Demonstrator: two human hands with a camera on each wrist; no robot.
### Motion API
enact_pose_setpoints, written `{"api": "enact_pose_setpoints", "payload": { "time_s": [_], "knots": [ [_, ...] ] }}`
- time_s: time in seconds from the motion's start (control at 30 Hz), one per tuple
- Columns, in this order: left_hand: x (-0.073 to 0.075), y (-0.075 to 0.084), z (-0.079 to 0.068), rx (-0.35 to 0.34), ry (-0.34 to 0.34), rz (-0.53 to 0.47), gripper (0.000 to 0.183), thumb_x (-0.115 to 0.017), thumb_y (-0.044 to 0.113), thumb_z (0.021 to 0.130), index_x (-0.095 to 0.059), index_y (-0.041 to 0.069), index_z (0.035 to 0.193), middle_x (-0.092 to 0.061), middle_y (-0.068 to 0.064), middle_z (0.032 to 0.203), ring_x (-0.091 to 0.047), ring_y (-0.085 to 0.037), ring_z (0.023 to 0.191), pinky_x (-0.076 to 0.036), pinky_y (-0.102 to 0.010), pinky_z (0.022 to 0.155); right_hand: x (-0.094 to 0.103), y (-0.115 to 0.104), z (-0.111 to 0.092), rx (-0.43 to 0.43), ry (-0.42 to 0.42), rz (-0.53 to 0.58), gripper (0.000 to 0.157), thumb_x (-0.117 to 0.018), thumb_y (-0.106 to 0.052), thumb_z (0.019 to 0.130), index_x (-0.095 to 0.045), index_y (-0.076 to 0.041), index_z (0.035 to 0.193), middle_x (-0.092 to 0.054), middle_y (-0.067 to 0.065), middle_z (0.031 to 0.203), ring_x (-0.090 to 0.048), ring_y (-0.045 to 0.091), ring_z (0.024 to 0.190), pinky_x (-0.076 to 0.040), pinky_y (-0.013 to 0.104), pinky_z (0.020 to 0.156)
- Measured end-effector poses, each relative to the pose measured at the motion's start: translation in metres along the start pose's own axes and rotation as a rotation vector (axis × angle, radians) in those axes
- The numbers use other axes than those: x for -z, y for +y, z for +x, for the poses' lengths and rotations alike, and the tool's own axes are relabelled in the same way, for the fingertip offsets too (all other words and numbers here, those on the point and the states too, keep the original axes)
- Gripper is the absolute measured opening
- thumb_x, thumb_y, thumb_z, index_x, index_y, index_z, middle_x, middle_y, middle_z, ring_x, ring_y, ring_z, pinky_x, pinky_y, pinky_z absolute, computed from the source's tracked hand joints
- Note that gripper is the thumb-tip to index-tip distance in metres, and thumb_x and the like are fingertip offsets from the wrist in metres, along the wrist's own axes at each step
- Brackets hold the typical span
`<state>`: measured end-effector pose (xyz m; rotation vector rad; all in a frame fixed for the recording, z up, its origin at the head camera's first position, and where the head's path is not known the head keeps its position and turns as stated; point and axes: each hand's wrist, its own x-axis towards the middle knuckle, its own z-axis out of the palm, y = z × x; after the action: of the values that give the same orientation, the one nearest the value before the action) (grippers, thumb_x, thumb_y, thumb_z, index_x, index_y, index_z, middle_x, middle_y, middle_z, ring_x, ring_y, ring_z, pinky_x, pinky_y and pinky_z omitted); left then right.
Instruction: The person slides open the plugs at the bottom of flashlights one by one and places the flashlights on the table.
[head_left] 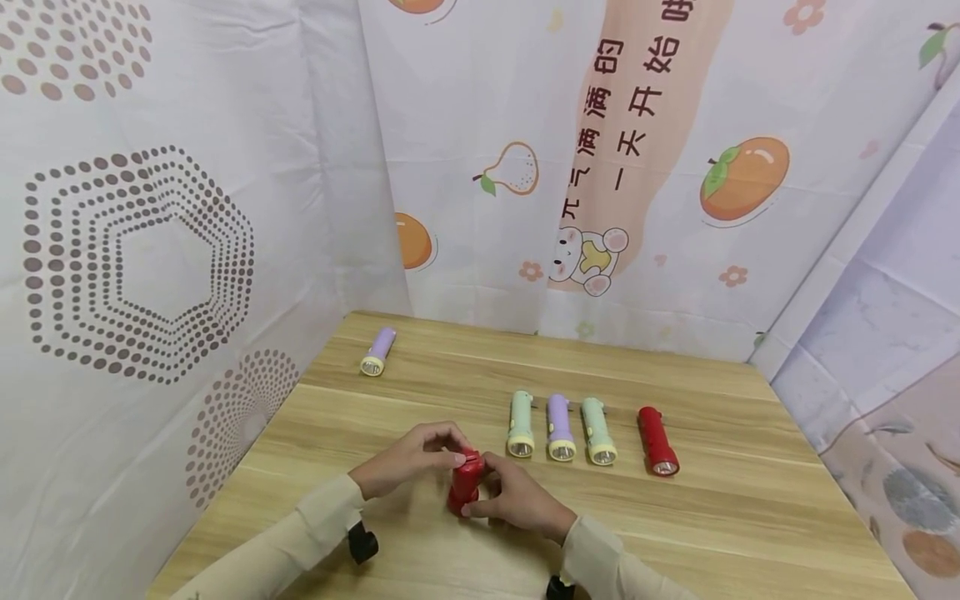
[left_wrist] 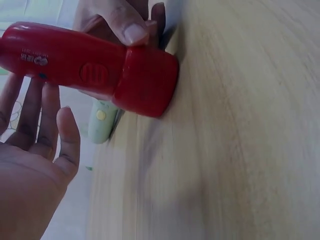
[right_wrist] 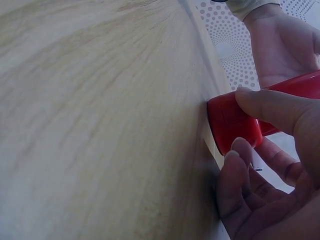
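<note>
A red flashlight (head_left: 466, 483) stands upright on the wooden table between both hands, its wide lamp end down. At its top, the thumb and fingers of my left hand (head_left: 408, 460) pinch the tail end. My right hand (head_left: 522, 502) grips it lower down from the right, with the thumb by the lamp head. The left wrist view shows the ridged switch and small printing on the red body (left_wrist: 102, 67). In the right wrist view, the right thumb (right_wrist: 272, 106) lies across the red lamp head (right_wrist: 231, 122), whose rim is at the tabletop.
Beyond the hands lie a green flashlight (head_left: 521, 423), a purple one (head_left: 559, 427), another green one (head_left: 597, 429) and a second red one (head_left: 657, 442), lamp ends toward me. Another purple flashlight (head_left: 380, 350) lies at the back left. Printed curtains (head_left: 465, 250) hang around the wooden table (head_left: 735, 517).
</note>
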<state>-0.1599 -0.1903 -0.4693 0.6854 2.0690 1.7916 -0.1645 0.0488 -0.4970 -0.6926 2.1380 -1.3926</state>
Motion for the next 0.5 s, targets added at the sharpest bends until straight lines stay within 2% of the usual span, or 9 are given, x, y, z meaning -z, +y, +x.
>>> {"api": "enact_pose_setpoints", "payload": {
  "time_s": [0.17,0.5],
  "knots": [
    [-0.0029,0.0010,0.0008,0.036,0.011,-0.038,0.020,-0.066,0.020,0.101,-0.066,0.005,0.114,-0.066,-0.012,0.118,-0.058,-0.030,0.115,-0.045,-0.045,0.102,0.0001,0.0015,0.0003,-0.001,0.003,0.013,0.046,-0.087,-0.017,0.084,-0.063,-0.019,0.123,-0.068,-0.002,0.109,-0.062,0.021,0.088,-0.052,0.032,0.061],
    [-0.0061,0.0007,0.0012,0.031,0.033,-0.091,0.019,-0.067,0.016,0.099,-0.065,0.003,0.112,-0.066,-0.011,0.116,-0.058,-0.028,0.113,-0.045,-0.044,0.101,0.0001,0.0056,0.0021,0.009,0.001,0.026,0.048,-0.087,-0.015,0.083,-0.062,-0.020,0.124,-0.068,-0.003,0.109,-0.062,0.020,0.085,-0.052,0.031,0.058]
  ]
}}
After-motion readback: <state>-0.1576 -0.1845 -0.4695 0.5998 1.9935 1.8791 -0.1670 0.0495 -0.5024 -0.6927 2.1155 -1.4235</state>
